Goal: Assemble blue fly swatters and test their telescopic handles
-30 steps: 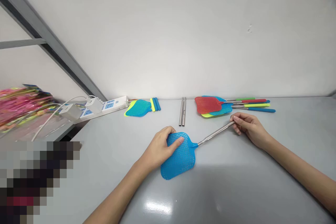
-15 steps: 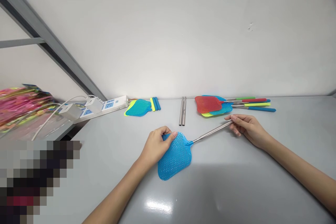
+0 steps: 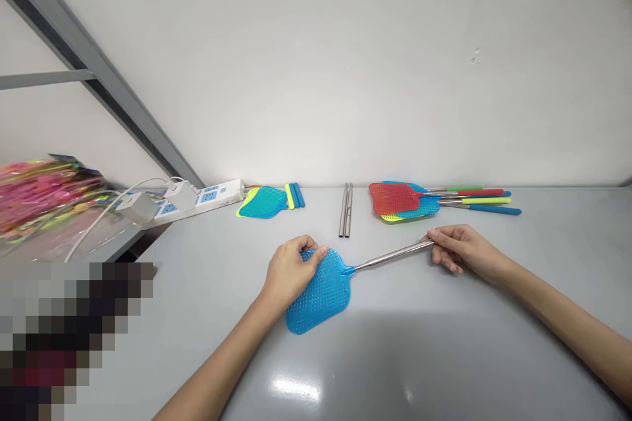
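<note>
Blue fly swatter [image 3: 320, 301] lying flat on the grey table [image 3: 444, 348], right in front of the person, and both hands are on it! Left hand [image 3: 290, 274] sits on the mesh head, fingers [image 3: 316, 253] curled over the top edge, though you can't tell whether anything wraps underneath. Right hand [image 3: 464, 251] is out along the shaft, fingertips [image 3: 437, 235] pinched closed around the steel handle [image 3: 395, 255], a neat hold on bare metal. This thing should weigh next to nothing! The mesh looks thin and bendy, so it won't take a hard squeeze, while the slim handle looks stiff, smooth and probably slippery, yet it's the firmest place to take hold. Further back, two steel rods [image 3: 346, 210], a stack of red, blue and yellow swatters [image 3: 394, 198] with coloured grips [image 3: 486, 200], and a smaller pile of blue and yellow swatters [image 3: 263, 202]. The table's glossy under the light. Over on the left, a white power strip [image 3: 210, 198] and pink packaging [image 3: 42, 197], with a grey metal frame [image 3: 89, 59] running up the white wall [image 3: 316, 66].
</note>
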{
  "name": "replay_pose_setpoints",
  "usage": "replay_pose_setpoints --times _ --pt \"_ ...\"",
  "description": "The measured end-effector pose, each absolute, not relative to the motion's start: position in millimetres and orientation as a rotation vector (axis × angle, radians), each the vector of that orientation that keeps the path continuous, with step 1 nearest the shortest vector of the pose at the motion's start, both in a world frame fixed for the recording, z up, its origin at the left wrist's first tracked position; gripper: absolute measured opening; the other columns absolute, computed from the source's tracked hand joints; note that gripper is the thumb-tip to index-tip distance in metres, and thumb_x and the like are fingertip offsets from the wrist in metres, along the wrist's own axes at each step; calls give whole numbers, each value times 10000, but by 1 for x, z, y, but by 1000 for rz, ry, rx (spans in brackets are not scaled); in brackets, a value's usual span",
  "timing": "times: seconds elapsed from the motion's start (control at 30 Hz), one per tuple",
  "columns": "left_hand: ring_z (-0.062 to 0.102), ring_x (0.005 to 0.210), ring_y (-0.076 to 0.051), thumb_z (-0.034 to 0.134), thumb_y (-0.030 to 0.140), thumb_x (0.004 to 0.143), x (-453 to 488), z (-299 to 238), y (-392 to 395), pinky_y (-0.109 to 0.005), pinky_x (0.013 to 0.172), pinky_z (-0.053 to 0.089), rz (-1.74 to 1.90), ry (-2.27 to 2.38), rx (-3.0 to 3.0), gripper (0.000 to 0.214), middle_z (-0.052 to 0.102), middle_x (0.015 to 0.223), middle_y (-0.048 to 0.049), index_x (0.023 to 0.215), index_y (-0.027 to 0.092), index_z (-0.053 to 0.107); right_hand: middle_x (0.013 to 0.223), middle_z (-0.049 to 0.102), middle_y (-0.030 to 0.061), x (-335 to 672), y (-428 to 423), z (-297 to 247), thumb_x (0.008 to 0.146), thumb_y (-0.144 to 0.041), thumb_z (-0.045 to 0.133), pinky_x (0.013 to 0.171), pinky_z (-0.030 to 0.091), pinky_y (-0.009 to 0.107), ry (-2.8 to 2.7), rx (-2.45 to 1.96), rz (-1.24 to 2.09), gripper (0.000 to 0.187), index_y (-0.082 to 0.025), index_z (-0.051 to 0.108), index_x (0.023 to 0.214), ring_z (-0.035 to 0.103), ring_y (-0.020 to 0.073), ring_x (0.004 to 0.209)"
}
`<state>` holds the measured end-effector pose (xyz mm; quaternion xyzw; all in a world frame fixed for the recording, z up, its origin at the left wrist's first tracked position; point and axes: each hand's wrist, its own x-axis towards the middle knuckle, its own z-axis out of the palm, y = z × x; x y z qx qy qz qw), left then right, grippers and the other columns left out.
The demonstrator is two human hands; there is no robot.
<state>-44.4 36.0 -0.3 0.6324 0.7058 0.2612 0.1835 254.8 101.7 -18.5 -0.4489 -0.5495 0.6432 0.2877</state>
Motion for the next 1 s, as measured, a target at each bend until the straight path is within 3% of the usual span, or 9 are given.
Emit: replay_pose_setpoints --times 0.17,0.33,0.43,0.53,0.67,0.9,1.0 --pt "535 679 -164 447 429 715 -43 -2 36 -250 580 354 732 1981 1774 261 606 691 -3 653 200 556 498 559 17 257 101 -16 736 -436 514 354 331 198 -1577 -1253 1753 326 -120 577 784 417 63 341" --pt "533 634 -149 463 436 707 -38 -2 36 -247 587 367 747 1807 1791 277 592 642 5 615 188 548 485 532 20 258 99 -10 714 -401 552 387 331 202 -1817 -1244 1847 319 -112 565 582 414 59 373" --pt "537 640 -149 488 444 691 -39 -3 36 -252 605 380 794 1723 1770 281 588 641 3 615 180 549 490 518 9 258 99 -6 693 -373 585 408 334 206 -1858 -1252 1891 271 -103 616 681 409 62 402" --pt "542 633 -137 542 417 663 -42 -2 38 -248 607 398 967 1657 1606 283 577 660 12 818 179 542 485 509 6 260 100 -5 690 -367 590 409 321 216 -1824 -1241 1889 269 -99 622 689 397 64 399" --pt "577 705 -130 573 408 661 -44 5 39 -234 600 433 1248 1568 1085 527 602 820 -8 1113 217 380 463 483 -6 261 102 -10 704 -396 564 384 275 218 -1671 -1224 1837 305 -115 578 586 362 54 369" --pt "618 774 -208 573 395 689 -36 15 33 -337 711 490 1020 1204 733 384 637 928 -104 980 145 550 482 488 -14 260 102 -15 698 -402 572 387 274 209 -1590 -1240 1776 278 -125 597 709 365 58 385" --pt "615 811 -228 586 381 684 -34 13 32 -357 752 484 1011 1213 712 379 634 956 -118 973 136 562 493 511 6 260 102 -11 696 -398 570 408 313 218 -1759 -1221 1784 285 -125 585 614 386 65 397"
